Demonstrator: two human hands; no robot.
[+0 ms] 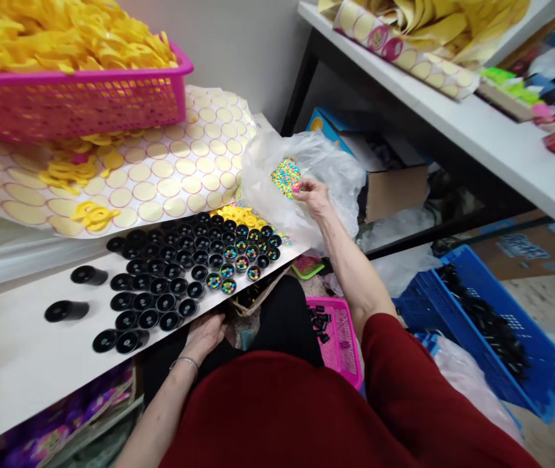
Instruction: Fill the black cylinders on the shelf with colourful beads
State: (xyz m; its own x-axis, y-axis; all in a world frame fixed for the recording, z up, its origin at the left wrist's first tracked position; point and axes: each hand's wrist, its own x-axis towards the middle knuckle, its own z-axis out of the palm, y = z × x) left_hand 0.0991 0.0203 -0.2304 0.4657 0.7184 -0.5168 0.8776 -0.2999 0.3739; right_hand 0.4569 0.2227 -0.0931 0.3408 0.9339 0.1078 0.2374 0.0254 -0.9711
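Note:
My right hand (314,195) reaches over an open clear plastic bag (326,159). Pinched between its fingertips is a small pink piece (296,187), too small to identify. It is right beside the multicoloured beads (286,175) inside the bag. My left hand (208,333) rests low by the table's front edge, and its fingers are partly hidden. Beyond it stand rows of black round cups (166,302) with open tops. Several at the right end hold coloured beads, such as the bead-filled cup (229,286).
Two black cups (67,311) lie apart on the white table (9,364). Behind are a pink basket (112,104) of yellow plastic pieces and a sheet of round stickers (165,182). A blue crate (492,331) and a pink basket (338,338) sit on the right, below a white shelf (453,123).

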